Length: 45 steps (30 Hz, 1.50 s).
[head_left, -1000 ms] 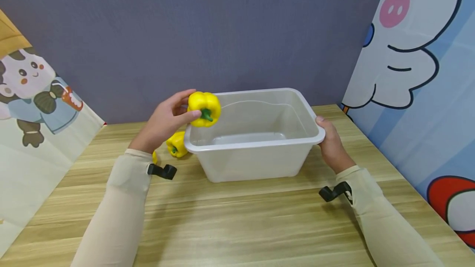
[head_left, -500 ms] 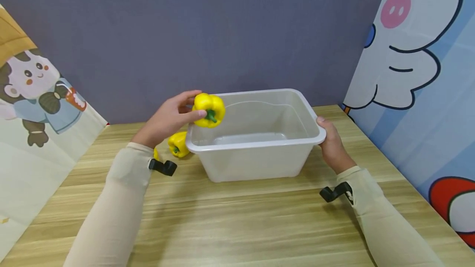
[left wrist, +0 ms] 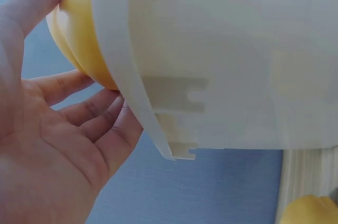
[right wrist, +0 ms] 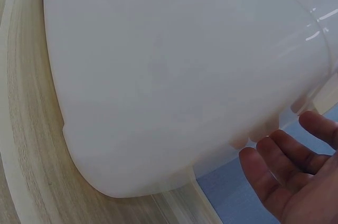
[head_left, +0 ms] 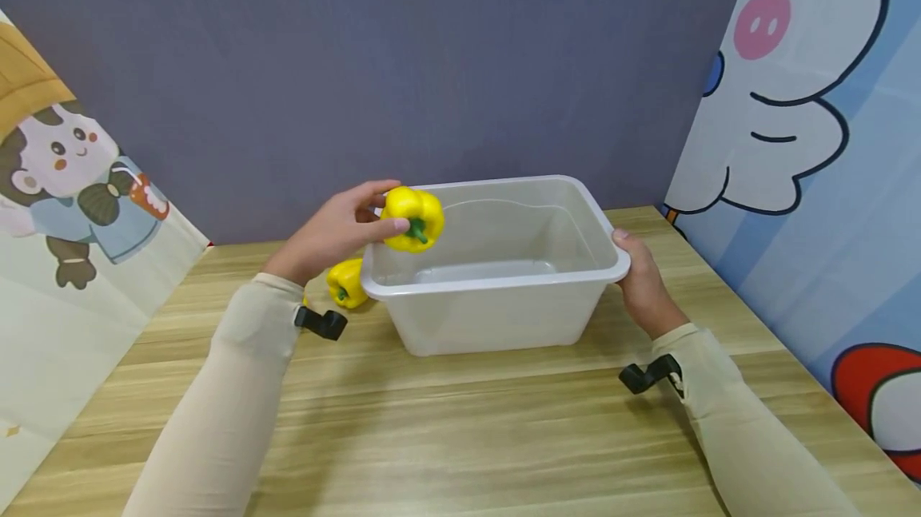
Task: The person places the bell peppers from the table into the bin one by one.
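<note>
My left hand (head_left: 338, 225) holds a yellow bell pepper (head_left: 426, 212) between thumb and fingers, over the left end of a white plastic bin (head_left: 496, 321). The pepper's green stem points down toward the front. In the left wrist view, the fingers reach around the pepper (left wrist: 79, 34), partly hidden behind the bin's rim (left wrist: 113, 34). My right hand (head_left: 643, 277) grips the bin's right rim, thumb on top. Its fingertips lie close to the outer wall (right wrist: 158, 76) in the right wrist view. A second yellow bell pepper (head_left: 347, 284) lies on the table beside the bin's left side.
A sliver of something yellow (head_left: 305, 300) shows behind my left wrist. The wood-patterned table (head_left: 460, 429) runs back to a grey-blue panel (head_left: 432, 61). Cartoon-printed walls stand at the left (head_left: 79, 173) and right (head_left: 791, 125).
My left hand has carried the pepper slightly to the right and a little down, farther over the bin. The right hand stays at the rim, and the bin stands nearly where it was.
</note>
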{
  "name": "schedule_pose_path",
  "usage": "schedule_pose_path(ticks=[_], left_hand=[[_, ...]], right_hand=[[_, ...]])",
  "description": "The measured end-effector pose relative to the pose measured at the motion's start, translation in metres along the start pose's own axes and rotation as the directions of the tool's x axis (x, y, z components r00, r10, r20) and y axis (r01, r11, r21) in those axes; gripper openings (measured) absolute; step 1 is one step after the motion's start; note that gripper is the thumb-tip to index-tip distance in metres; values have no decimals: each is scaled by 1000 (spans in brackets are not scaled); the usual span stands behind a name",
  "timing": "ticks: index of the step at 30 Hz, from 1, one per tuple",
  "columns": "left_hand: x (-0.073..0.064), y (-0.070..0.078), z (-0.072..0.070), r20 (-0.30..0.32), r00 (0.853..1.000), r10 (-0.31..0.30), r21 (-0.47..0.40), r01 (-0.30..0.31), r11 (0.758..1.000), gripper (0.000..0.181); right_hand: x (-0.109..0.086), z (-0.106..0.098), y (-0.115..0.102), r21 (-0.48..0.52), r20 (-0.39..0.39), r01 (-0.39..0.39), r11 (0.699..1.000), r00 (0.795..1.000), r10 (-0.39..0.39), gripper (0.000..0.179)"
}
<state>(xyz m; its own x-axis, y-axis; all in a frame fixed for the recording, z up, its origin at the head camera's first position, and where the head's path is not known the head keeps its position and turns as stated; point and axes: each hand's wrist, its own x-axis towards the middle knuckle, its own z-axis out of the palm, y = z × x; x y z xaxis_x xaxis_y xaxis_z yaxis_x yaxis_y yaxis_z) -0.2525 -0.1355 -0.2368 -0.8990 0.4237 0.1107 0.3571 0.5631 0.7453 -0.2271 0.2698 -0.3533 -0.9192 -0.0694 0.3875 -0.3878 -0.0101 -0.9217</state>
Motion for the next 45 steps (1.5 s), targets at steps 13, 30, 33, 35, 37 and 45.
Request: schedule_pose_path(ticks=[13,30,33,35,37,45], left_hand=[[8,6,-2,36,999,3,21,-4,1000,77],[13,17,-4,71,997,21,19,-22,1000,74],[12,27,-5,79,997,8,35,-11,999,73],[10,33,-5,83,997,5,41,-8,999,72],[12,34,-6,86,996,1,44,-5,999,72],[19,31,-6,82,996,28,50,-32,998,78]], right_hand=[[0,0,-1,-7,23,29,1000,999,-28,50],[0,1,1,5,-10,9,1000,1000,-9,51],[0,0,2,-2,-14,3,1000,1000,-3,51],[0,0,2,-8,-10,2,1000,1000,-2,52],[0,-1,2,-11,-4,4,1000,1000,-4,52],[0,0,2,-3,-1,7,1000,1000,-7,53]])
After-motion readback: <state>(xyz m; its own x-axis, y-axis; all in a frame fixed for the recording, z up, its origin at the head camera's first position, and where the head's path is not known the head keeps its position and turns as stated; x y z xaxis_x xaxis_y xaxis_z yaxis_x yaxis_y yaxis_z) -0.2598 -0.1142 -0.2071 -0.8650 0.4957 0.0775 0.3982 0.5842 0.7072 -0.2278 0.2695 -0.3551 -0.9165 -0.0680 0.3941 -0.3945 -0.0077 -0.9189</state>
